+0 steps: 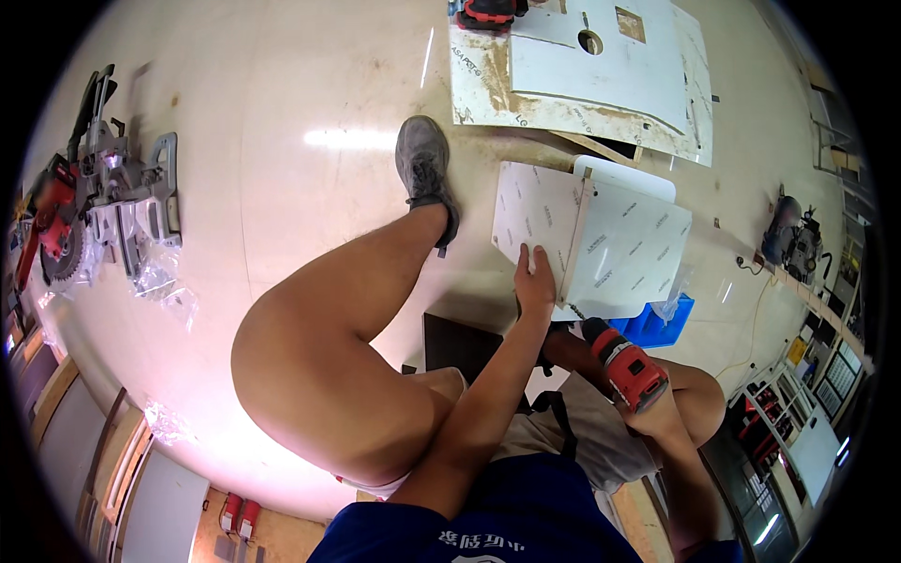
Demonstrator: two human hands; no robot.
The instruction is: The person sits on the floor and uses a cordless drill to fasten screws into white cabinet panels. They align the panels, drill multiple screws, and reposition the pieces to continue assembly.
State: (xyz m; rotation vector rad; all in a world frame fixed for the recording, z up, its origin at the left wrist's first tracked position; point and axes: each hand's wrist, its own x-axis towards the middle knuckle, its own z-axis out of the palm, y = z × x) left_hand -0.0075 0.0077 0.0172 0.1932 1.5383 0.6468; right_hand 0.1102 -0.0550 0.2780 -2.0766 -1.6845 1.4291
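Two white film-covered panels meet at a wooden-edged seam: a smaller left panel and a larger right panel. My left hand lies against the lower edge of the left panel, fingers stretched out. A red and black cordless drill is gripped in my right hand, whose fingers are partly hidden behind the tool. The drill's bit points up and left, to the near end of the seam. I cannot tell whether the tip touches the panel.
A blue compartment bin sits beside the panels. Beyond lie large white boards with cutouts and another red power tool. At the left stands a mitre saw with clear plastic wrap; at the right, a dark machine with a cord.
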